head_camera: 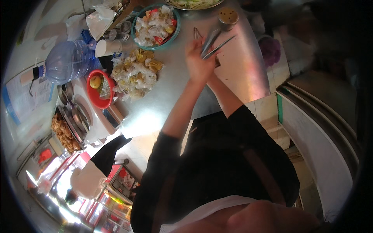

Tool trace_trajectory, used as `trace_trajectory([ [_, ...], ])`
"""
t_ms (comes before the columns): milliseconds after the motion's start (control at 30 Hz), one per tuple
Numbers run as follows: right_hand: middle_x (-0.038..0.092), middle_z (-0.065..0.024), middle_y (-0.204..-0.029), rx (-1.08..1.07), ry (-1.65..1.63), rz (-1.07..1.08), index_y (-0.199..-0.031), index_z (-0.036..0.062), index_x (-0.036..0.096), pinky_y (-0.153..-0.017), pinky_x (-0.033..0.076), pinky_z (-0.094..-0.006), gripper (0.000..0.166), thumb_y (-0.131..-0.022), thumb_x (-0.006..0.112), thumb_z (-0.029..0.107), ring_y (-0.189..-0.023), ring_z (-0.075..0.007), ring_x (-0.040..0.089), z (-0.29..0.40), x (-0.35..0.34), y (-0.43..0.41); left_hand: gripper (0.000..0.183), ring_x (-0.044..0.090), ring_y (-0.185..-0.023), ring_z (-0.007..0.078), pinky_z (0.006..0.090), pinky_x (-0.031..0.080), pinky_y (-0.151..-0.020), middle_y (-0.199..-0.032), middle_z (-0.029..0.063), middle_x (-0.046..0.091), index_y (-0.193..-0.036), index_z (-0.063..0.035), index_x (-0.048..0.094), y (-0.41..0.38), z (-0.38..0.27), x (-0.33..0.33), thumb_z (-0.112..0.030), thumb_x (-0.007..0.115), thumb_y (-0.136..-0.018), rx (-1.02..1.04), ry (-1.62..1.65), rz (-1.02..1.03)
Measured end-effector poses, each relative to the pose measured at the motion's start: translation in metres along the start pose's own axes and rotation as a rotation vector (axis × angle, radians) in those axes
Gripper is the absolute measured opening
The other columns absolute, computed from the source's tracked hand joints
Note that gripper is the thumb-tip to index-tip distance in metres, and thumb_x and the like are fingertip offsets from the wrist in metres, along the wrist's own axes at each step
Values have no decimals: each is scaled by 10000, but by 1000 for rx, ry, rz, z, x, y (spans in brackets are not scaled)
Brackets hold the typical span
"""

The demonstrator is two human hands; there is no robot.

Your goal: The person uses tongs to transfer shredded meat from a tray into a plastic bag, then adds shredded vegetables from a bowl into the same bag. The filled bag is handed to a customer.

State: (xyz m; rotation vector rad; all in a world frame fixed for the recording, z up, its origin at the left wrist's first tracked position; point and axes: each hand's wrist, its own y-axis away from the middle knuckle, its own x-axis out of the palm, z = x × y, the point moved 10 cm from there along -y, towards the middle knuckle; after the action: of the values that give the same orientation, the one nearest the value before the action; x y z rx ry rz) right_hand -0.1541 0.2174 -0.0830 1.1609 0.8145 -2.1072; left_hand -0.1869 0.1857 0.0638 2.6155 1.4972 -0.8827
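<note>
My left hand (pixel 197 59) is raised over the steel table and closed around a V-shaped metal utensil, apparently tongs (pixel 211 42), whose two arms spread toward the far right. My right hand (pixel 216 51) overlaps it from the other side and is mostly hidden, so its grip is unclear. A dark brown thing (pixel 217 62) shows beside the hands, too covered to identify. Just beyond the utensil stands a shaker with a perforated lid (pixel 228 15). Left of my hands lies a heap of small clear plastic bags with yellowish contents (pixel 137 77).
A teal-rimmed basin of small bags (pixel 133 30) and a metal dish of shredded vegetables (pixel 194 8) stand at the back. To the left are a red bowl (pixel 101 102), a large water bottle (pixel 68 61) and paper cups (pixel 107 47). Another person (pixel 87 179) is at lower left.
</note>
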Motion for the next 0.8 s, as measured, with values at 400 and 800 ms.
trace_trajectory([
  [400,402,-119,-1410,-96,-309,226,-1390,57,352,-1105,251,-425,520,-920,441,260,-1318,-284,348,28,29,10,356,477,-1202,332,446,398,-987,-1285,183,534,-862,-14,729,-81,-20,137,-223,831,-593,503,-347,328],
  [800,265,-215,-1500,360,233,-86,-1370,-12,392,-982,354,-421,560,-881,491,243,-1215,-332,411,-88,3,-128,249,488,-1131,351,435,408,-952,-1268,134,531,-828,-16,730,-78,7,10,-182,801,-658,131,-324,159],
])
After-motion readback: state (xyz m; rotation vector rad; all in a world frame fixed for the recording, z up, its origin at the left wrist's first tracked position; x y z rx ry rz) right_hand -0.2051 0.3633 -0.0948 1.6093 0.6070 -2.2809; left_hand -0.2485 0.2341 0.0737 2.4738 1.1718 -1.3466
